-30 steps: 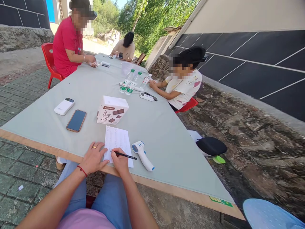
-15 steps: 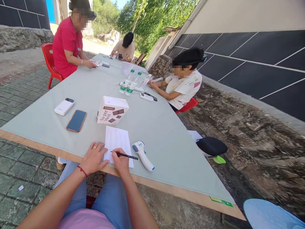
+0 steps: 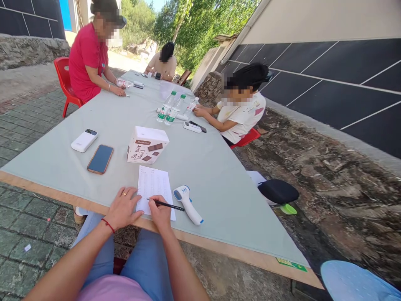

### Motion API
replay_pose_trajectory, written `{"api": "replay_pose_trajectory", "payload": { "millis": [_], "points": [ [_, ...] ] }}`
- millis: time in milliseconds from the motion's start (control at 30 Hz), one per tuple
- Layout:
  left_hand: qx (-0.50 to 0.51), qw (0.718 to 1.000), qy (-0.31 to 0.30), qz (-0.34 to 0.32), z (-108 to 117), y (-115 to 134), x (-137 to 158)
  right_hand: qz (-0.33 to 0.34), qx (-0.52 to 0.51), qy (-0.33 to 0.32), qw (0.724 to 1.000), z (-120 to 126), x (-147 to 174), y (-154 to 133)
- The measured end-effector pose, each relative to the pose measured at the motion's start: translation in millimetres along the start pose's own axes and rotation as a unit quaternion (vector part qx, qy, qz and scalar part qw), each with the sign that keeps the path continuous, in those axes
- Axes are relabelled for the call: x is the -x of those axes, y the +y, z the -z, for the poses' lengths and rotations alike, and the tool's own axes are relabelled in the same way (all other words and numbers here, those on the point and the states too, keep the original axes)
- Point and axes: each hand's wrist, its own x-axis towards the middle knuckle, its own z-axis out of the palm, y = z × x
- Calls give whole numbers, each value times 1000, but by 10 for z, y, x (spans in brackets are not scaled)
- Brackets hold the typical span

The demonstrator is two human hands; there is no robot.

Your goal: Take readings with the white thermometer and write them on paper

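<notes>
My right hand point(image 3: 160, 214) is closed around a black pen point(image 3: 171, 205), its tip down on a white sheet of paper point(image 3: 153, 179) printed with columns of small marks too fine to read. Fingers apart, my left hand point(image 3: 123, 207) lies flat at the table edge, with its fingertips on the paper's left side. Just right of the paper lies a white and blue infrared thermometer point(image 3: 189, 207). Behind the sheet stands a white and brown box point(image 3: 147, 145) marked "Super Meal". A phone point(image 3: 100, 159) and a white power bank point(image 3: 84, 140) lie to the left.
Two green-capped water bottles point(image 3: 172, 108) stand mid-table on the grey cloth point(image 3: 219, 188). A white device point(image 3: 192, 127) lies beyond them. Three people sit around the far part: one in red point(image 3: 87, 62), one at the far end point(image 3: 164, 62), one at right point(image 3: 241, 108).
My right hand and the pen have shifted slightly to the right across the paper. My left hand stays put. The person in red has lowered a hand to the table, apart from a clear bottle.
</notes>
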Motion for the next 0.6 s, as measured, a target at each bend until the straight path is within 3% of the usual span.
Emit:
{"api": "replay_pose_trajectory", "payload": {
  "millis": [600],
  "points": [
    [-6, 1000, 0, -5, 2, -8, 5, 8, 12, -2, 1000, -1, -7, 20]
  ]
}}
